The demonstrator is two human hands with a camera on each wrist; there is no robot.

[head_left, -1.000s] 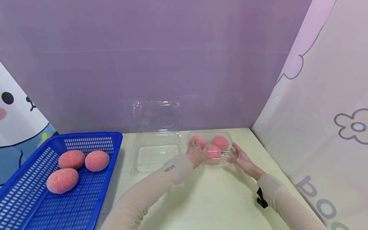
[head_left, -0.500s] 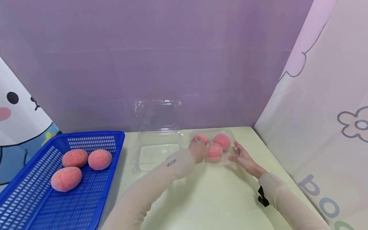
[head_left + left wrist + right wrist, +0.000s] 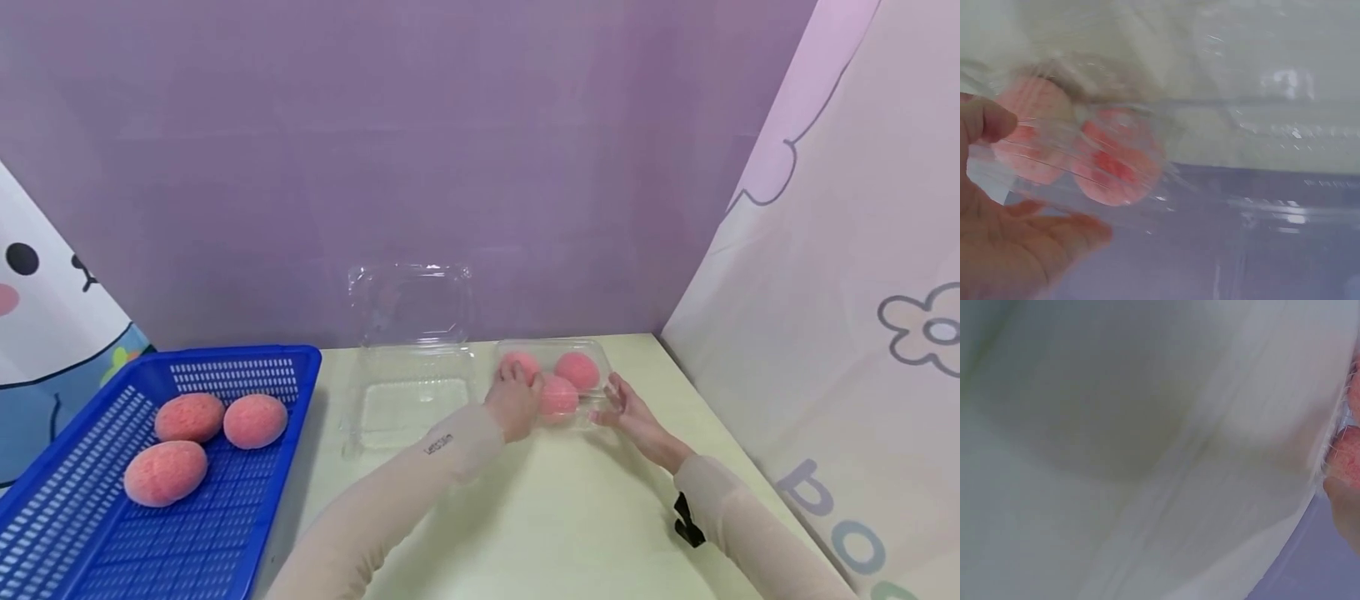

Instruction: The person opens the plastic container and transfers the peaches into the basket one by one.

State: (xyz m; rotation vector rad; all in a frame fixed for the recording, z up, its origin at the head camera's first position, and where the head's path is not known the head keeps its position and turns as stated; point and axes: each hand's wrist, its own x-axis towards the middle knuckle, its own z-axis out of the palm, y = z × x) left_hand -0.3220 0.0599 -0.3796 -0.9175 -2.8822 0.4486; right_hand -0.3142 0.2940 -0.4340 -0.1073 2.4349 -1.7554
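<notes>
A clear plastic clamshell box stands at the back right of the table. Three pink peach-like fruits lie inside, seen through the plastic. At its left front side my left hand holds the box, the thumb apart from the fingers. In the left wrist view, the thumb of that left hand lies over the plastic beside two of the fruits. My right hand holds the right front corner between fingers and thumb. Only a fingertip of the right hand shows in the right wrist view, near a fruit.
An open clear clamshell box stands left of the filled one, its lid raised against the purple backdrop. A blue basket at the left holds three pink fruits. A printed cloth hangs along the right side.
The head view shifts slightly and comes back. Both hands stay at the filled box, which keeps its place on the table.
</notes>
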